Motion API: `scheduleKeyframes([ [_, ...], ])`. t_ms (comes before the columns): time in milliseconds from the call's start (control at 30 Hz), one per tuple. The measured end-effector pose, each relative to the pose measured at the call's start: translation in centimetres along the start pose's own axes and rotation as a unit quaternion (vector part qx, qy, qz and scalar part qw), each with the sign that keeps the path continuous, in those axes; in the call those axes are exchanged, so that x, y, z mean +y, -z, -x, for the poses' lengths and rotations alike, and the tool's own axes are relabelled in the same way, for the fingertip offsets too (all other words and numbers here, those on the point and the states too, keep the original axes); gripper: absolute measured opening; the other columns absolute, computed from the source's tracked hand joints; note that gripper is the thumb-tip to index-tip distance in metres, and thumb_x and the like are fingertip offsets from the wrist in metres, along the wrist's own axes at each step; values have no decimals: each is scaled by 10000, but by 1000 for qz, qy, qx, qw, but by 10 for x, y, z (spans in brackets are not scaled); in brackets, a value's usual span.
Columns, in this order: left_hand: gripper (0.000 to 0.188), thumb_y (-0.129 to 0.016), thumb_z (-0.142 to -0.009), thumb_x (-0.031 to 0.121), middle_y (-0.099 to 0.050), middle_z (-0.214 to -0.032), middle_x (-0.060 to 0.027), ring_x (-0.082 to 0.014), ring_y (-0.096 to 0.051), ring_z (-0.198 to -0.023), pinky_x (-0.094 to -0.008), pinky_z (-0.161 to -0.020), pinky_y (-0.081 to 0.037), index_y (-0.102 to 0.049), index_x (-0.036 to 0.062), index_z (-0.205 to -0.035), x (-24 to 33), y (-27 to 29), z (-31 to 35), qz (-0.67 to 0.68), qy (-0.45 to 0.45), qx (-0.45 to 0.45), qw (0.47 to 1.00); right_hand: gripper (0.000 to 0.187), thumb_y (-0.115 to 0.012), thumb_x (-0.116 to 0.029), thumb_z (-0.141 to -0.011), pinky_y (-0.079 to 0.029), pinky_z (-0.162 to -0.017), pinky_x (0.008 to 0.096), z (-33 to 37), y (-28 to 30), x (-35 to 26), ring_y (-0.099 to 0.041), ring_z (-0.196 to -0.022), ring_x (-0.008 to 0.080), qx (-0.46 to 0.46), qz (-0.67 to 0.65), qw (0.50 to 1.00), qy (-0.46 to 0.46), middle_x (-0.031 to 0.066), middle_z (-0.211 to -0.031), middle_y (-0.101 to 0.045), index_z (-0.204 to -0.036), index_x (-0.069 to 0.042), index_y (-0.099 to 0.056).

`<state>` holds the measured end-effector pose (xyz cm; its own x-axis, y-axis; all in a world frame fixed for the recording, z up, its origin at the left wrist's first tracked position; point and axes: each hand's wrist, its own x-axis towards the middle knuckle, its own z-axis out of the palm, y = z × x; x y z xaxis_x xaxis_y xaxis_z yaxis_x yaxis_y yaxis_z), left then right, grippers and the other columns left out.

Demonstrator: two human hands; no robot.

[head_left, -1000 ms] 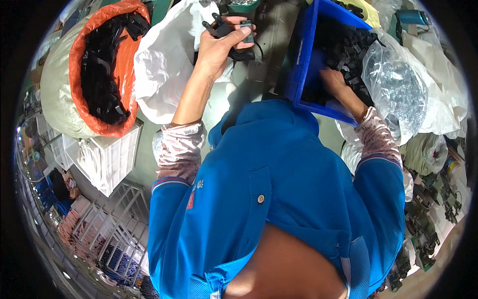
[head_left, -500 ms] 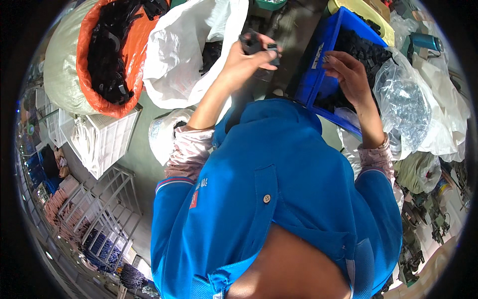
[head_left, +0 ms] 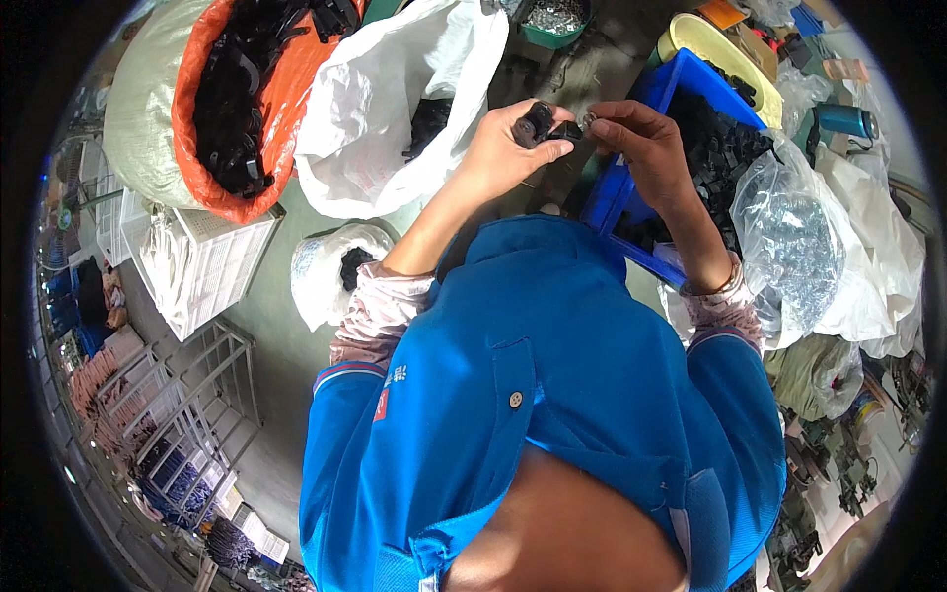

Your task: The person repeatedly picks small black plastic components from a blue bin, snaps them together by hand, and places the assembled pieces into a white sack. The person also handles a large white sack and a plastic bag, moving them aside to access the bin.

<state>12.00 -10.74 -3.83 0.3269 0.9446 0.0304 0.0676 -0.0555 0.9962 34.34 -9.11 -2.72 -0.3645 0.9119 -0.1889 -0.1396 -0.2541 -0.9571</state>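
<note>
Thumb and fingers of the left hand (head_left: 498, 153) are partly closed around a chunky black plastic part (head_left: 534, 123), held up in the far middle of the scene; whether it is one piece or two pressed together, I cannot tell. Just to its right, the right hand (head_left: 646, 143) pinches a small, shiny, metal-looking piece (head_left: 589, 119) between thumb and forefinger, close beside the black part; whether the two touch is too small to see.

Behind and to the right of the right hand stands a blue rectangular plastic bin (head_left: 604, 204) holding many small black parts (head_left: 715, 153), with a pale yellow plastic tub (head_left: 674, 41) at its far end. A clear plastic bag (head_left: 794, 237) lies to the bin's right. Left of the left hand, a white woven sack (head_left: 360, 123) gapes open with dark pieces (head_left: 431, 123) inside; farther left is an orange-lined sack (head_left: 294, 109) of glossy black parts (head_left: 232, 118). A green bowl (head_left: 552, 41) of shiny bits (head_left: 555, 15) sits at the far edge.
</note>
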Motion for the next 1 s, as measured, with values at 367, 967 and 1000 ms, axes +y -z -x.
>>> scheduleKeyframes([
  [367,360,-796,-797,68,-684,-924,-40,-85,-620,-853,-236,-766,-517,-649,36,-1124,11,14,-24,-15,-64,144,987,216,-657,-75,-893,-509,-709,294,-57,-21,-36,-647,-803,175,-58,454,836,304,103,-984,-678,-1103,-62,-705],
  [967,104,-660,-902,26,-672,-1079,-112,-181,-687,-890,-284,-785,-568,-637,-68,-939,-4,51,-9,-42,-73,180,980,312,-573,-102,-952,-526,-937,316,-62,-38,7,-672,-1012,239,-75,-54,996,-15,162,-1100,-662,-1204,82,-584],
  [1000,104,-666,-898,20,-671,-1071,-109,-182,-688,-890,-280,-784,-565,-636,-66,-949,-6,53,-8,-52,-81,180,979,318,-588,-89,-944,-531,-927,321,-59,-42,7,-670,-1007,232,-80,-81,993,-3,159,-1099,-662,-1201,97,-581],
])
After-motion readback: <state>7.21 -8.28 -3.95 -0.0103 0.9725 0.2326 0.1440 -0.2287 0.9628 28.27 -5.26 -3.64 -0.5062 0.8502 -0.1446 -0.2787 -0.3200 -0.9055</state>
